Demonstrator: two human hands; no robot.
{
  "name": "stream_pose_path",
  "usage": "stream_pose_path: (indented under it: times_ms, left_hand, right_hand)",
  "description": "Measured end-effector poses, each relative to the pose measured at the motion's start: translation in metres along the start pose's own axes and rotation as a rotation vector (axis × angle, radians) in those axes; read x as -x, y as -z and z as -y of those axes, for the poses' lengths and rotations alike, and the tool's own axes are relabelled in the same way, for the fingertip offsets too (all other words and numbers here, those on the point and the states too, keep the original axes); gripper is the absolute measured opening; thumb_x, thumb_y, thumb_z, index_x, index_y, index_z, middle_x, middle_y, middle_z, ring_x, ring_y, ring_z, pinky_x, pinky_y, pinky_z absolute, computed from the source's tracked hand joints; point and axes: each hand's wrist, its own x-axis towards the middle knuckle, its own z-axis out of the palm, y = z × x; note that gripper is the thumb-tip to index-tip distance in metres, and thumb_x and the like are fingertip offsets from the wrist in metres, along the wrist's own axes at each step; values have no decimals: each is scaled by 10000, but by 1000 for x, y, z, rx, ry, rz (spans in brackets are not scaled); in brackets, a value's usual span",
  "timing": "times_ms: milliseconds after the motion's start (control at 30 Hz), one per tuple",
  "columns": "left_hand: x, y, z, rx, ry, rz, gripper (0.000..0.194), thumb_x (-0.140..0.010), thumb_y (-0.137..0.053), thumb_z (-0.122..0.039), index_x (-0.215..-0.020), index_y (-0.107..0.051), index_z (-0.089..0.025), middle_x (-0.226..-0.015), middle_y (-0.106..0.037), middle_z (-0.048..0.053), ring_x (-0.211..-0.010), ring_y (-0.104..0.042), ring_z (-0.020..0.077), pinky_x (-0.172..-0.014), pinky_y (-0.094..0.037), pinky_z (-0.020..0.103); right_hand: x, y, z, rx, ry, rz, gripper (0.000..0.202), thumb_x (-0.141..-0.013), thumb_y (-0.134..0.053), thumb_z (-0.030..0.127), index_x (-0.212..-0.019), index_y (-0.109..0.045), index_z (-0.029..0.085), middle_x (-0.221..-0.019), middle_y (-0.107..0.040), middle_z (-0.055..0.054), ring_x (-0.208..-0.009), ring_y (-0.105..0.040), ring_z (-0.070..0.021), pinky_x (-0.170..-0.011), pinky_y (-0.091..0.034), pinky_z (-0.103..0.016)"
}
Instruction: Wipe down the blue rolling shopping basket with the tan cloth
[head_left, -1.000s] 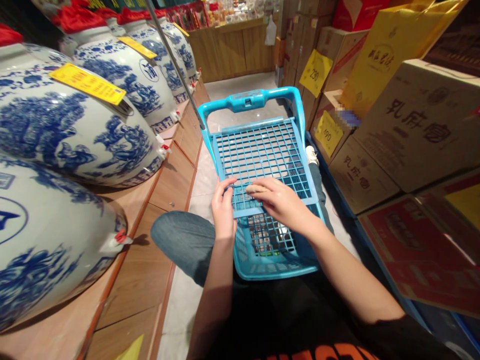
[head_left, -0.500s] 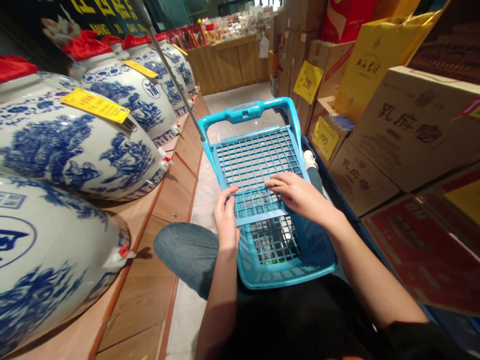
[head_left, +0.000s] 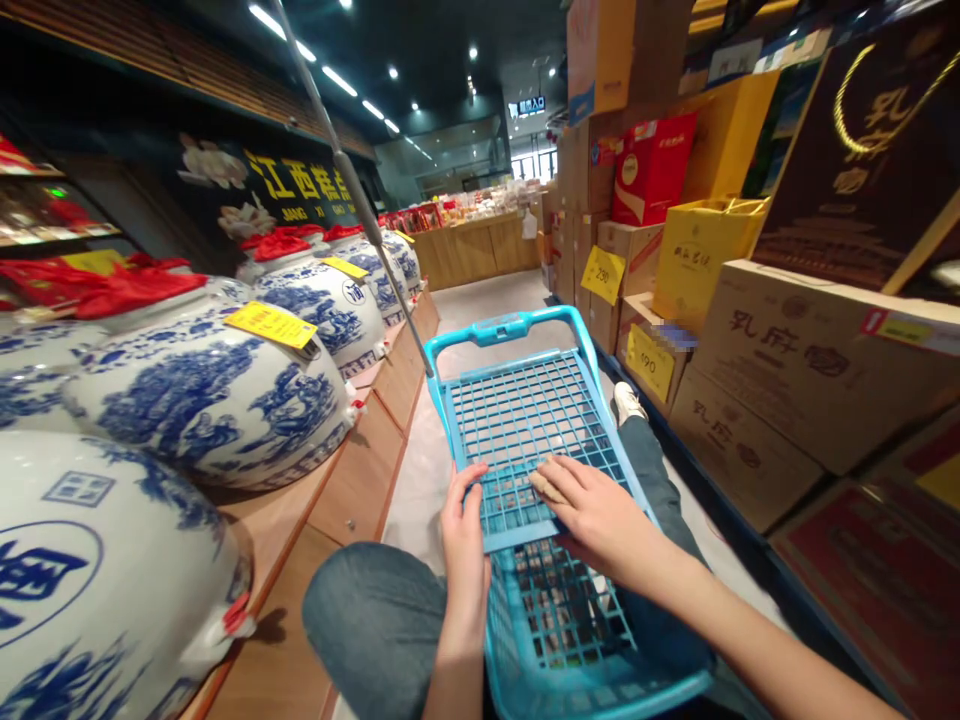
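The blue plastic shopping basket [head_left: 506, 640] stands directly below your hands, its open well on your side of them. Its flat blue lattice panel [head_left: 523, 537] slopes away under your fingers, and beyond them the blue looped handle [head_left: 502, 327] arches up at the far end.

Your right hand [head_left: 604, 512] keeps its fingers bunched narrowly on a small tan piece of cloth [head_left: 549, 486] (cloth by its look, at least), against the panel's right half. Your left hand [head_left: 463, 522] touches the panel's near left corner, thumb and index finger a little apart; you can't tell from here how firmly it grips, since its underside is hidden.

Your denim-clad left knee [head_left: 375, 615] is bent to the left of your left hand, and a white shoe [head_left: 628, 403] lies beyond your right hand. A grey metal rod [head_left: 341, 165] slants up from beside the handle. Farther left of your hands, blue-and-white porcelain jars [head_left: 202, 410] with red cloth tops line a wooden cabinet [head_left: 360, 470]. To the right, brown cardboard cartons [head_left: 817, 365] are stacked beside a yellow paper bag [head_left: 694, 265].
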Motion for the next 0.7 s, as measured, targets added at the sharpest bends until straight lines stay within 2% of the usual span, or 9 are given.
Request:
stream_pose_path:
  times_ms: [67,133,233,333,400,433,500,600,700]
  left_hand:
    - [-4,3,4,-46,-28,8,286,-931,-575,-388,-1044,-765,-206,-1239,-744,89,-1326,-613,286,-1225,-407,492]
    - [-8,8,3,-159,-103,28,310,-948,-541,-401,-1031,-771,-211,-1265,-736,100,-1387,-566,307,-1244,-376,538]
    - [-8,14,-10,-411,-271,131,348,-992,-496,-410,-1109,-763,-221,-1357,-696,114,-1487,-461,341,-1234,-364,623]
    - [-2,15,-34,-731,-456,424,357,-1001,-549,-397,-1303,-690,-269,-1470,-633,85,-1523,-415,349,-1239,-303,708]
    - [2,10,-50,-935,-525,628,485,-941,-679,-408,-1403,-626,-271,-1543,-571,95,-1506,-441,365,-1234,-300,729]
    - [3,7,-57,-1019,-536,691,569,-904,-735,-401,-1437,-599,-253,-1569,-540,113,-1499,-449,373,-1231,-314,724]
    - [3,-1,-66,-1152,-525,733,680,-859,-787,-339,-1485,-555,-206,-1605,-486,150,-1505,-438,381,-1231,-343,699]
    - [0,-11,-73,-1273,-499,754,754,-823,-767,-203,-1529,-507,-165,-1635,-432,173,-1528,-395,396,-1241,-337,686]
    - [-2,-15,-77,-1311,-493,793,778,-794,-745,-134,-1534,-505,-145,-1638,-421,188,-1529,-390,402,-1252,-348,648]
  right_hand:
    - [0,-3,-5,22,15,-13,743,-719,-720,60,-1442,-548,92,-1462,-590,-190,-1358,-520,-371,-1088,-533,-520]
    - [-1,-3,-8,2,24,-21,715,-705,-702,50,-1406,-576,112,-1440,-604,-171,-1324,-539,-347,-1081,-537,-496]
    - [-4,0,-9,-34,10,-27,672,-696,-707,58,-1355,-608,136,-1427,-605,-155,-1313,-533,-335,-1073,-536,-490]
    - [-7,4,-8,-64,-13,-31,646,-707,-709,50,-1338,-615,149,-1414,-608,-145,-1301,-530,-324,-1062,-536,-491]
    - [-10,6,-7,-80,-19,-38,636,-728,-706,50,-1347,-609,155,-1393,-619,-138,-1282,-539,-312,-1049,-542,-483]
    - [-11,8,-6,-85,-19,-40,621,-737,-706,53,-1343,-613,156,-1381,-627,-137,-1265,-548,-307,-1036,-549,-477]
    - [-13,11,-4,-82,-16,-38,597,-749,-699,52,-1332,-624,157,-1363,-641,-136,-1225,-570,-303,-997,-567,-470]
    - [-15,16,0,-67,-8,-17,607,-748,-687,32,-1341,-628,150,-1369,-644,-148,-1189,-593,-310,-951,-586,-476]
    - [-13,23,-3,-97,25,-14,597,-764,-707,35,-1346,-628,141,-1376,-644,-152,-1223,-589,-313,-989,-575,-484]
